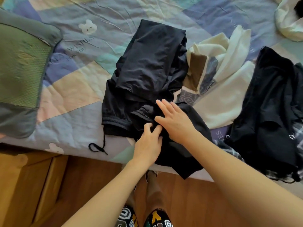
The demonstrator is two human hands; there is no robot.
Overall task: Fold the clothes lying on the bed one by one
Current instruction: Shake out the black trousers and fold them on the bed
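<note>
Bedspread [73, 82] reads "FOR YOU"; hands fold black trousers [147, 68].

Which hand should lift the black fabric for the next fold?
Probably the left hand: its fingers already pinch the black garment. The right hand lies flat on it.

On the bed [68, 89], the left hand [148, 145] pinches the black trousers [147, 71], seemingly near the waist; the right hand [176, 122] presses flat beside it, a cream sweater [229, 76] alongside.
</note>
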